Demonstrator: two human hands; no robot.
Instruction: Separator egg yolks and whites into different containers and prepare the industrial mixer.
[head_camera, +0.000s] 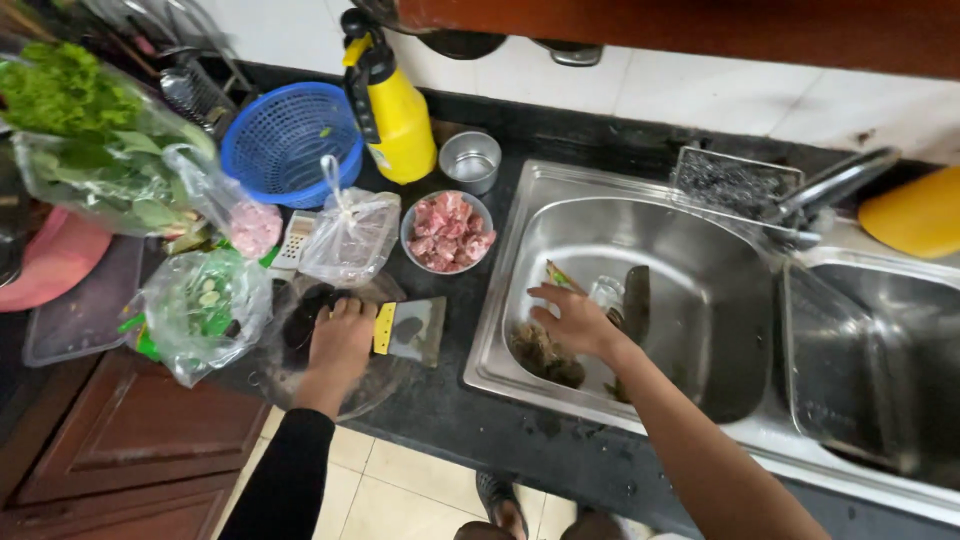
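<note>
So the left hand (342, 335) is clenched around the handle of a broad steel cleaver with a yellow collar (408, 328), which lies flat over a round clear glass board (372, 392) on the dark stone surface (450, 420). Its long axis runs pretty much left to right: handle hidden inside the fist, blade pointing right toward the stainless steel sink basin (690, 300). The right hand (572, 320) is down in that basin with its fingers spread loose, grasping nothing, hovering just over a clump of dark wet scraps (545, 355) near the basin's front left corner; can't tell if it's actually touching them. Behind the cleaver sits a small steel bowl of pink raw meat chunks (448, 232), with a knotted clear plastic bag (350, 235) just beside it on the left. Further back are a yellow spray bottle with a black trigger (395, 115) and a blue plastic colander (285, 140), and off left a bag of leafy greens (90, 140).
</note>
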